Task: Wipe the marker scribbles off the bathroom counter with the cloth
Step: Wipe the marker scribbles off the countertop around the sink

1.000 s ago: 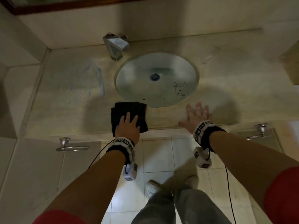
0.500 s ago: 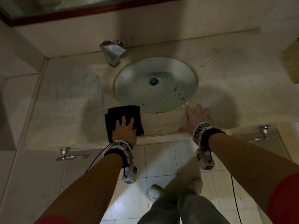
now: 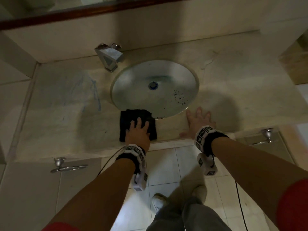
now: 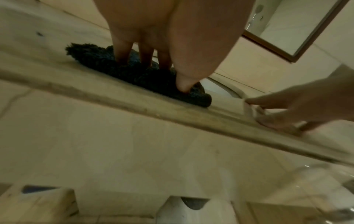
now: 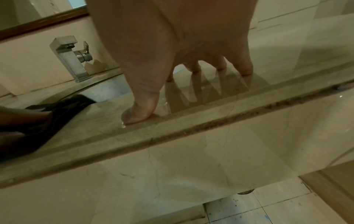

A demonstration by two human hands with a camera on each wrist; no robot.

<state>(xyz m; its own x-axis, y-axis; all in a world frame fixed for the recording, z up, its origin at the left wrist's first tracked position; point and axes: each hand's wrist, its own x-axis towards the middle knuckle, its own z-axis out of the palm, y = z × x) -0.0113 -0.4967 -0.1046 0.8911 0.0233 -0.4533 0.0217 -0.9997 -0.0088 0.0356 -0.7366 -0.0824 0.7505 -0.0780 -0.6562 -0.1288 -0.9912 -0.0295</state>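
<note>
The beige stone counter (image 3: 233, 80) carries faint blue marker scribbles (image 3: 95, 95) left of the sink. A folded black cloth (image 3: 133, 115) lies on the front strip of the counter, its far edge at the sink rim. My left hand (image 3: 139, 130) presses flat on the cloth, fingers straight. The left wrist view shows the left hand (image 4: 153, 37) pushing fingers and thumb down into the fuzzy cloth (image 4: 107, 63). My right hand (image 3: 198, 119) rests flat on the bare counter right of the cloth, fingers spread. In the right wrist view the right hand (image 5: 172, 45) has its fingertips touching the glossy stone.
A round metal sink (image 3: 155, 87) with dark specks sits mid-counter, a square chrome faucet (image 3: 110, 55) behind it. A wood-framed mirror (image 3: 100, 10) runs along the back wall. Towel rings (image 3: 66, 165) hang below the counter edge. A wooden box (image 3: 296, 64) stands at far right.
My left hand slid the cloth slightly left along the front strip, then back right toward the sink's front. The right hand stayed planted.
</note>
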